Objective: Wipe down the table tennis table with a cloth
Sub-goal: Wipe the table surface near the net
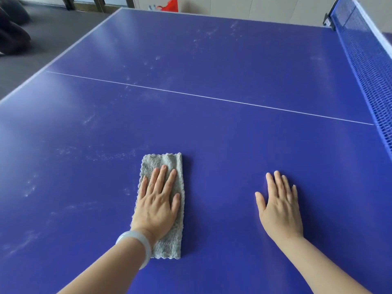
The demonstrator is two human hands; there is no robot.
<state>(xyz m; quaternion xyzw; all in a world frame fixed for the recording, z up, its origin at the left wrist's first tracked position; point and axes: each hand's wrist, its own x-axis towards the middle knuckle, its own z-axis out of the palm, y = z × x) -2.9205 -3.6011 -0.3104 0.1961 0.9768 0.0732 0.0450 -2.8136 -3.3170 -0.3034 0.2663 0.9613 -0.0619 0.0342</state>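
I see the folded grey fluffy microfibre cloth lying on the blue table tennis table, near edge. My left hand presses it w/ fingers flat; right hand lies flat on bare top. Cloth looks soft, light, prob bunches; best held under the palm.

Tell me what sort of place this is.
Probably an indoor games or recreation room: a blue table tennis table with its net fills the view, with a grey floor and a pale wall beyond it.
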